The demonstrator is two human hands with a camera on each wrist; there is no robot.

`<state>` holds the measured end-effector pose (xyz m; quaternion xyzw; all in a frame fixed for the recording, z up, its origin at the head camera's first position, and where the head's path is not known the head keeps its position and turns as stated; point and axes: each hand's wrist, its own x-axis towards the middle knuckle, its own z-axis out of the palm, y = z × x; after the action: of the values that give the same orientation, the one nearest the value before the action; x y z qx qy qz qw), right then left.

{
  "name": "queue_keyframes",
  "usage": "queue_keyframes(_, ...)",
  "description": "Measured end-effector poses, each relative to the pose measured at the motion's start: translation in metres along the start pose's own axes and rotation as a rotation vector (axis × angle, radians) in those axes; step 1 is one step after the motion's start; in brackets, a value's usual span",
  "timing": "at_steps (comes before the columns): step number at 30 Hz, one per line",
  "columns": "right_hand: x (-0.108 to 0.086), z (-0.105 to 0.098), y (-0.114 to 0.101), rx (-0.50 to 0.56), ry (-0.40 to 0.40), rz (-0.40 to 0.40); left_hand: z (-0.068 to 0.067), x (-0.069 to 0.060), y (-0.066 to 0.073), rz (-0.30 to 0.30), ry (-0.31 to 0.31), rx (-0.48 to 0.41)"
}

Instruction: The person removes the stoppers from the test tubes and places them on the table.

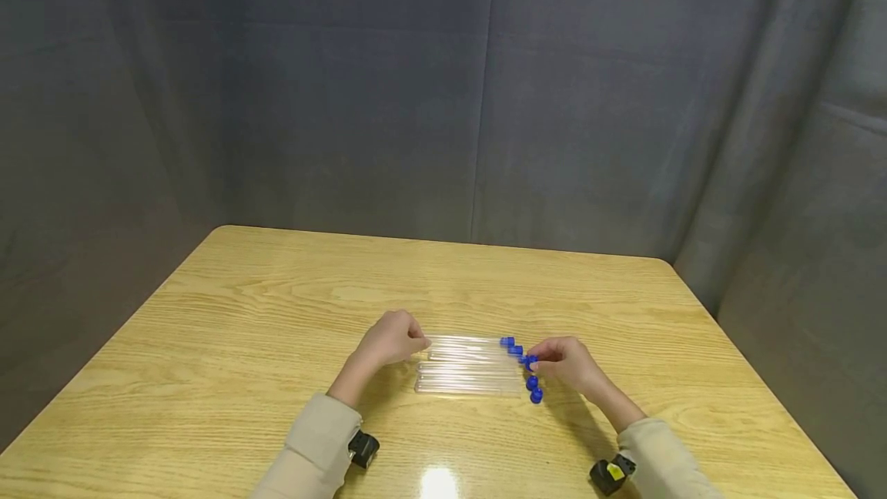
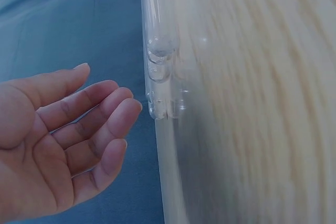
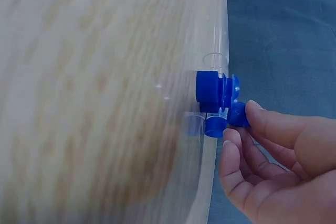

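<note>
1. Centrally, clear tubes: a set, lying side by side, lengthwise left to right, on a wood-grain table; rounded ends left.
2. Blue cap: one, at the right ends of the tubes, pinched between thumb and fingertips of the right hand.
3. Far caps: two, blue, at the right ends of the far tubes, seemingly seated in them.
4. Near caps: two, blue, on the table, just right of the near tubes.
5. Left hand: at the far left tube ends, fingers loosely bent, grasping nothing; contact cannot be told.
6. Sleeves: pair, pale beige; black device at each wrist.
7. Curtain: dark grey, beyond the table's far edge.
</note>
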<state>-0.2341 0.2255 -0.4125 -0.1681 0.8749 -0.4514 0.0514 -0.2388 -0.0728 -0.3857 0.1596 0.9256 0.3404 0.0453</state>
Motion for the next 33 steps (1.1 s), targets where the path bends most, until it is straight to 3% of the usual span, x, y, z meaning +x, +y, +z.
queue_keyframes(5, 0.0006, 0.0000, -0.0026, -0.047, 0.000, -0.014, 0.0006, -0.0003, -0.0008, 0.012, -0.002, 0.004)
queue_keyframes(14, 0.0022, 0.0015, -0.0054, -0.099, 0.002, 0.044, 0.0008, -0.0009, -0.0006, 0.008, -0.011, 0.005)
queue_keyframes(24, 0.0057, 0.0028, -0.0020, -0.083, -0.004, 0.099, 0.0010, -0.0010, -0.0010, 0.011, -0.014, -0.008)
queue_keyframes(33, 0.0063, 0.0048, -0.0054, -0.158, 0.012, 0.137, 0.0016, -0.0009, -0.0026, 0.009, -0.019, -0.013)
